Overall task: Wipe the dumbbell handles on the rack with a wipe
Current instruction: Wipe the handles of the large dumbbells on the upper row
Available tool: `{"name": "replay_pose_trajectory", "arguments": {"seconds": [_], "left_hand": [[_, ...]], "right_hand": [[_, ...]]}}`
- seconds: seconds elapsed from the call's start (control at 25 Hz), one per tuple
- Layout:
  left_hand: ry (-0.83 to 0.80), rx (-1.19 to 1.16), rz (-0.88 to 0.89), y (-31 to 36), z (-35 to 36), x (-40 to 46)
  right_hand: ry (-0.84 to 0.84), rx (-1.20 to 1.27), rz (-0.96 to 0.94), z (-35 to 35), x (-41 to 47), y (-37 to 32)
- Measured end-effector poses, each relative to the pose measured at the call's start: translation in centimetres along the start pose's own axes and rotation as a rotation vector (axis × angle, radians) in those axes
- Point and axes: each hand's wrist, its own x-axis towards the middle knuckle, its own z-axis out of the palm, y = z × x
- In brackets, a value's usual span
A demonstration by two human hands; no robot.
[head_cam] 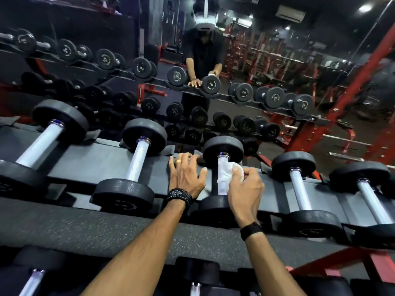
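Observation:
A row of black dumbbells with silver handles lies across the top shelf of the rack (89, 167). My right hand (245, 189) is shut on a white wipe (224, 178), which is wrapped around the handle of the middle dumbbell (223, 149). My left hand (186, 174) rests flat on the shelf just left of that dumbbell, fingers spread, holding nothing. Bare handles show on the dumbbell to the left (137, 160) and the one to the right (300, 188).
A mirror (213, 67) behind the rack reflects a person, more dumbbells and red gym frames. A speckled black ledge (106, 229) runs below the top shelf. More dumbbells (34, 278) sit on a lower shelf. A red rack post (342, 261) stands at lower right.

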Motion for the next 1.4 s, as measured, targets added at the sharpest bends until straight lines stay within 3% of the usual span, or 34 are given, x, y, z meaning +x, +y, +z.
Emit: {"name": "replay_pose_trajectory", "arguments": {"seconds": [0.08, 0.2, 0.32, 0.44, 0.52, 0.64, 0.8, 0.92, 1.08, 1.24, 1.4], "left_hand": [[-0.1, 0.002, -0.007, 0.0, -0.5, -1.1], [-0.254, -0.124, -0.082, 0.6, -1.7, -3.4], [-0.31, -0.538, -0.309, 1.2, -4.4, -5.6], [-0.223, -0.588, -0.316, 5.0, -6.1, -7.7], [-0.169, -0.458, -0.206, 9.2, -5.7, -8.8], [-0.11, 0.025, -0.019, 15.3, -4.2, -10.8], [-0.347, 0.515, 0.153, 18.8, 1.0, -15.9], [-0.444, 0.377, 0.051, 18.3, 4.0, -18.7], [-0.268, 0.311, 0.119, 19.5, 3.5, -16.1], [-0.164, 0.245, 0.081, 21.2, 2.9, -10.8], [-0.264, 0.228, -0.021, 20.7, 6.0, -5.6]], "right_hand": [[0.052, 0.036, -0.008, -0.4, -0.6, -0.5], [0.11, 0.339, 0.057, -1.4, -1.2, -0.3], [-0.034, 0.679, 0.236, -3.5, -1.3, 1.4], [-0.193, 0.837, 0.32, -8.1, 0.3, 3.8], [-0.232, 0.786, 0.223, -11.9, 2.5, 5.6], [-0.213, 0.679, 0.06, -16.7, 6.4, 8.9], [-0.215, 0.552, 0.005, -19.8, 9.1, 13.6], [-0.304, 0.506, -0.094, -20.0, 9.9, 14.0], [-0.352, 0.368, -0.135, -18.3, 11.5, 13.7], [-0.254, 0.157, -0.074, -16.0, 11.2, 14.5], [-0.142, -0.027, -0.145, -15.7, 10.9, 14.4]]}}
